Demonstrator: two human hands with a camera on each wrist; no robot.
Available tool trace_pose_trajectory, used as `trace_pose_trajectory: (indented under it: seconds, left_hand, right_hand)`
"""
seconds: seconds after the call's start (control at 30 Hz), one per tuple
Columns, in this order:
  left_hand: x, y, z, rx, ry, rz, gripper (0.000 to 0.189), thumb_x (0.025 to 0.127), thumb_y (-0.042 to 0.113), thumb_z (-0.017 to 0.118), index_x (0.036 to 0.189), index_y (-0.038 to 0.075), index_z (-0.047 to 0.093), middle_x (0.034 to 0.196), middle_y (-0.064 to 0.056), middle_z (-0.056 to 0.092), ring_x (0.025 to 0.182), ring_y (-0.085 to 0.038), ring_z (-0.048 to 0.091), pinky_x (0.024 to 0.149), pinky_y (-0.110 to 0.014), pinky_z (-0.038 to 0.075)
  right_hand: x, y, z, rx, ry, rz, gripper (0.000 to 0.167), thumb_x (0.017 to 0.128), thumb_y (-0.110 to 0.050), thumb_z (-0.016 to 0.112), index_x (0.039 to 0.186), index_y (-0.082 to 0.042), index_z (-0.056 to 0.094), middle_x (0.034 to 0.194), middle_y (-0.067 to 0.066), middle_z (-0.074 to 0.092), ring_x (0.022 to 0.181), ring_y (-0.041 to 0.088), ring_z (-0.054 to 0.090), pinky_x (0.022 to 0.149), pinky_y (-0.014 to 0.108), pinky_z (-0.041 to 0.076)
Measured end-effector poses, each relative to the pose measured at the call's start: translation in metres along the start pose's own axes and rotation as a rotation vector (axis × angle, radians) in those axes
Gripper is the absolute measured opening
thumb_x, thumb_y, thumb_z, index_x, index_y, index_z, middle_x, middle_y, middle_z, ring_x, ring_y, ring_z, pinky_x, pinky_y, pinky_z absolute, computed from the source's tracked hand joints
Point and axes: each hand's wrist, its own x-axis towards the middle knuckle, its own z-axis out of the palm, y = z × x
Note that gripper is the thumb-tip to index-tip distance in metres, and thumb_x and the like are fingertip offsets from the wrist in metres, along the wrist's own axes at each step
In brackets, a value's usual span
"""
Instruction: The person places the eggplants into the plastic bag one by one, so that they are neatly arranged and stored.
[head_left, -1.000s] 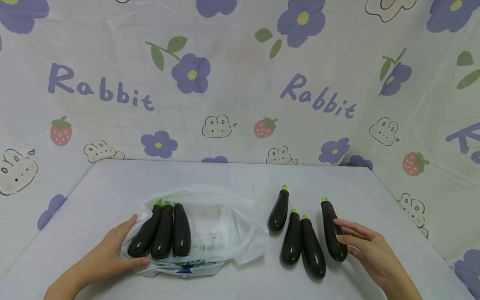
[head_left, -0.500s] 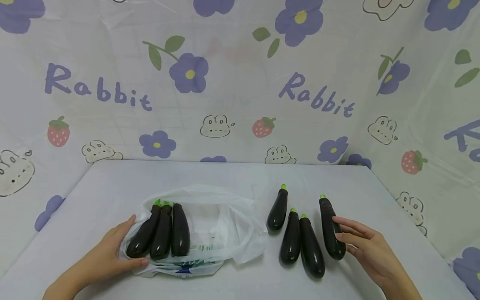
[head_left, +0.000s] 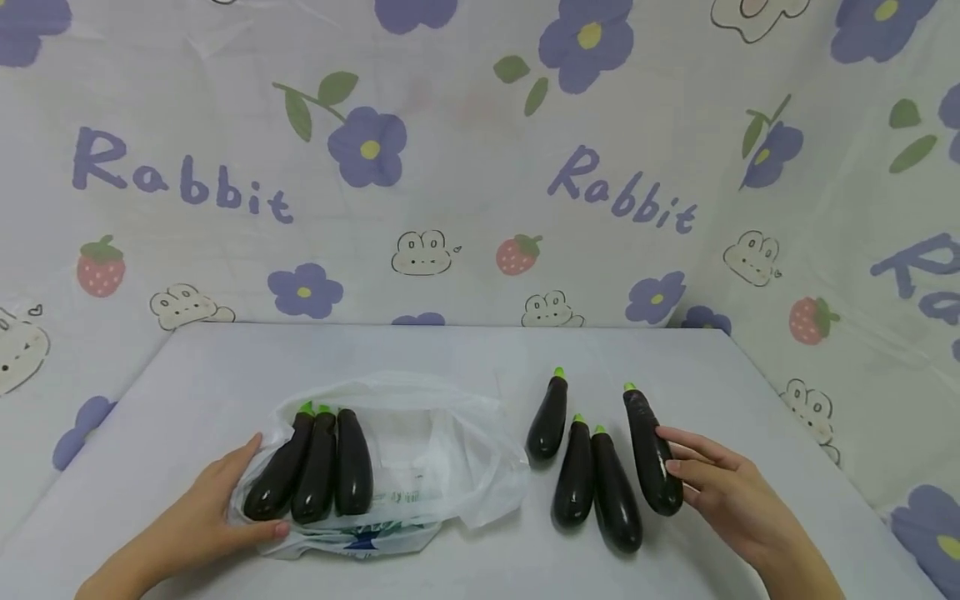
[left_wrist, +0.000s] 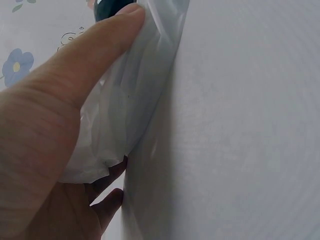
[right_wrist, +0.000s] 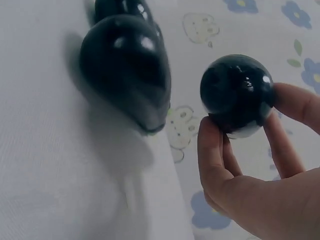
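Note:
My right hand (head_left: pixel 738 492) pinches a dark eggplant (head_left: pixel 651 450) between thumb and fingertips, its green stem end pointing away. In the right wrist view the round bottom of this eggplant (right_wrist: pixel 235 92) shows between the fingers. To its left, three more eggplants lie on the white table, the nearest eggplant (head_left: pixel 618 500) being close beside the held one. My left hand (head_left: pixel 206 508) grips the left end of a white plastic bag (head_left: pixel 480 475), thumb at its front edge. Three eggplants (head_left: pixel 315 467) lie side by side in the bag's left part. In the left wrist view, the thumb (left_wrist: pixel 100 50) presses over the thin plastic.
The white table (head_left: pixel 420 346) ends at a back edge before a hanging cloth (head_left: pixel 450 167) printed with flowers, rabbits and strawberries. The cloth continues along the right side. The bag's mouth spreads open toward the loose eggplants.
My right hand has shifted the pinched eggplant slightly left and up, nearer its neighbours. The left hand keeps its grip on the bag. The whole head view has turned a little to the right.

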Motion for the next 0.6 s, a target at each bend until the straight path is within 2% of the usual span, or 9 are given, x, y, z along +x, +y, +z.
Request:
trace_pose_trajectory:
  seconds: [0.17, 0.4, 0.6]
  left_hand:
    - [-0.001, 0.001, 0.001, -0.001, -0.006, -0.001, 0.116, 0.074, 0.051, 0.083, 0.154, -0.003, 0.018, 0.146, -0.034, 0.033, 0.13, -0.055, 0.031, 0.096, -0.073, 0.031]
    - [-0.001, 0.005, 0.001, 0.007, -0.012, -0.025, 0.117, 0.074, 0.053, 0.082, 0.155, -0.001, 0.017, 0.146, -0.035, 0.033, 0.129, -0.055, 0.031, 0.095, -0.072, 0.033]
    - [-0.001, 0.002, 0.0, 0.013, -0.005, -0.015, 0.118, 0.074, 0.053, 0.082, 0.155, -0.001, 0.017, 0.146, -0.034, 0.032, 0.13, -0.054, 0.031, 0.095, -0.072, 0.032]
  right_hand:
    - [-0.002, -0.009, 0.003, 0.101, -0.101, 0.027, 0.038, 0.098, 0.002, 0.052, 0.13, -0.014, 0.066, 0.124, 0.009, 0.062, 0.11, 0.019, 0.06, 0.093, 0.033, 0.048]
    - [-0.004, -0.02, 0.018, 0.006, -0.094, 0.075, 0.039, 0.097, -0.002, 0.057, 0.133, -0.015, 0.064, 0.132, 0.01, 0.054, 0.113, 0.021, 0.057, 0.097, 0.035, 0.046]
    - [0.0, -0.024, 0.034, -0.002, -0.148, 0.106, 0.039, 0.096, -0.002, 0.059, 0.132, -0.013, 0.064, 0.135, 0.01, 0.051, 0.114, 0.022, 0.055, 0.097, 0.037, 0.046]
